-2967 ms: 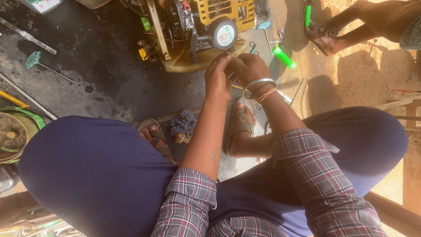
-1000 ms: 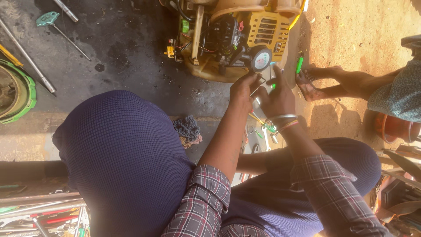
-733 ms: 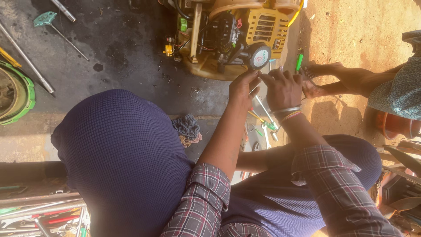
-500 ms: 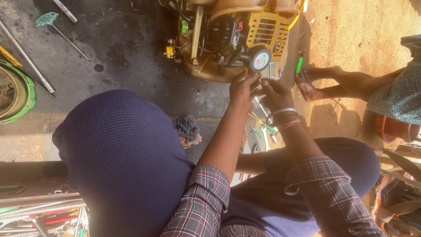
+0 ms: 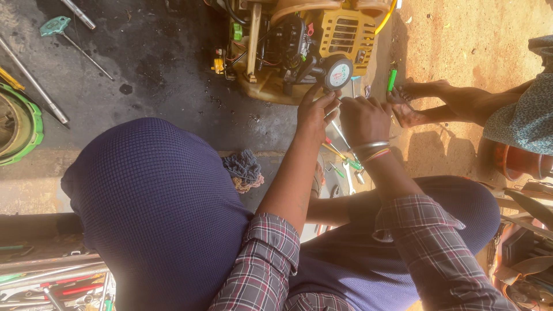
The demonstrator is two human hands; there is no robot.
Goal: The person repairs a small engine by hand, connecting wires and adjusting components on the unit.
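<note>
My left hand (image 5: 314, 115) and my right hand (image 5: 363, 118) meet just below a yellow small engine (image 5: 340, 34) that stands on the dark ground. Their fingertips pinch a small thin metal piece (image 5: 333, 110) between them; what it is I cannot tell. The hands are right under the engine's round black cap (image 5: 337, 72). My right wrist wears bracelets (image 5: 371, 150). Both arms have plaid sleeves pushed up. My knees in dark blue cloth fill the lower view.
Wrenches and a green-handled screwdriver (image 5: 345, 167) lie under my hands, with a rag (image 5: 245, 170) beside them. Another person's feet (image 5: 423, 101) rest at the right by a green tool (image 5: 391, 79). A teal T-handle wrench (image 5: 57, 26), a metal rod (image 5: 34, 83) and a green-rimmed disc (image 5: 23, 124) lie left.
My view has swung since three seconds ago, so the engine sits nearer the middle. My hands stay together by the round cap, with only small finger shifts in the last second.
</note>
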